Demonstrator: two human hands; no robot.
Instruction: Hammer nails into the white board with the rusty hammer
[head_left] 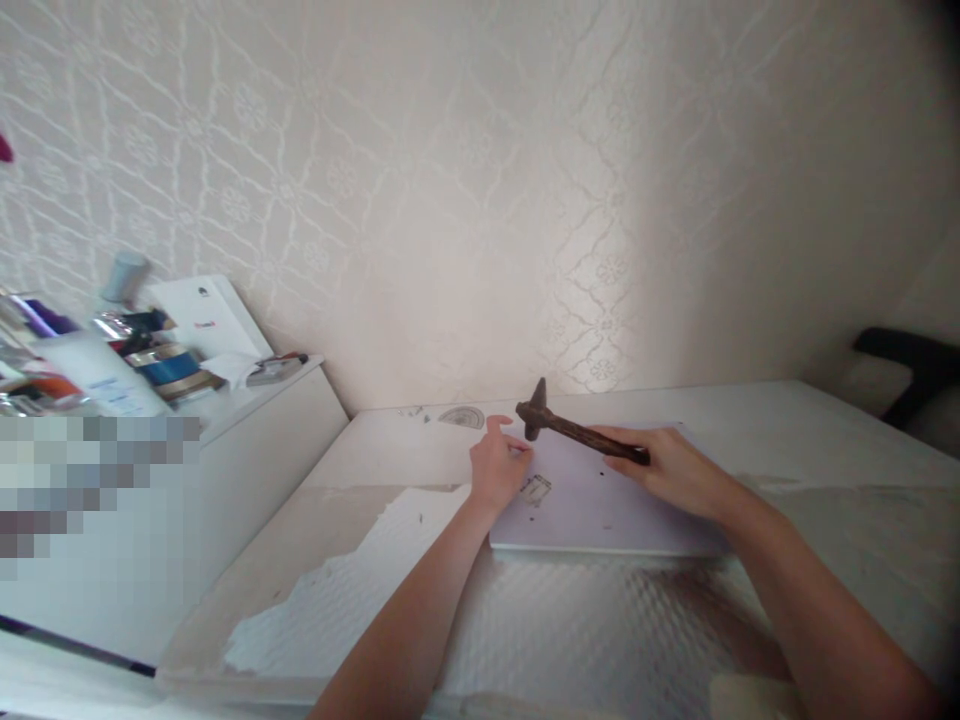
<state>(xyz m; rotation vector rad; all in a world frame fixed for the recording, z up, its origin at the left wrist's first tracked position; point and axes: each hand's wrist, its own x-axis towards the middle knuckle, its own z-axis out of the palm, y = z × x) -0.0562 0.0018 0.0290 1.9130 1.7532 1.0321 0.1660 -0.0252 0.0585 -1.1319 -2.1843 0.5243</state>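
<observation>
My right hand [671, 465] is wrapped round the dark handle of a hammer [585, 432]. The hammer's rusty head hangs in the air just right of my left fingers. Thumb and forefinger of my left hand [501, 468] come together over the left edge of a pale lilac-white board [600, 520]; whatever they pinch is too small to make out. Several small dark spots and a printed label [535, 489] mark the board, which lies flat on the table.
A protractor [461, 416] and several tiny pieces lie near the wall behind my left hand. Quilted white sheeting [352, 580] covers part of the table [720, 400]. At left stands a white cabinet [247, 480] with a white box [202, 315] and tubes on top. A black chair part [911, 360] is at right.
</observation>
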